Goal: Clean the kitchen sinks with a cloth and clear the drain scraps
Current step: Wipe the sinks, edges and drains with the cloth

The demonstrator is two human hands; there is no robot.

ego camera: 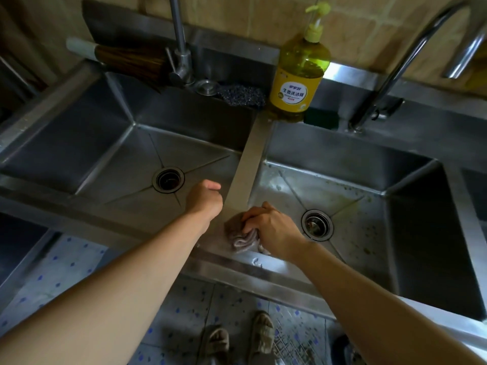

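Note:
Two steel sinks lie side by side, split by a flat divider (250,164). My right hand (271,227) grips a bunched grey cloth (238,235) at the near end of the divider, by the front rim. My left hand (204,198) is curled into a loose fist over the left sink (110,164), right beside the divider, holding nothing. The left drain (168,179) is open and dark. The right sink (350,196) shows brown stains and specks around its drain (317,225).
A yellow dish soap bottle (297,77) stands at the back of the divider, with a dark scourer (241,94) and a brush (126,59) to its left and a green sponge (321,118) to its right. Each sink has a faucet (181,48). My feet stand on tiled floor (66,270).

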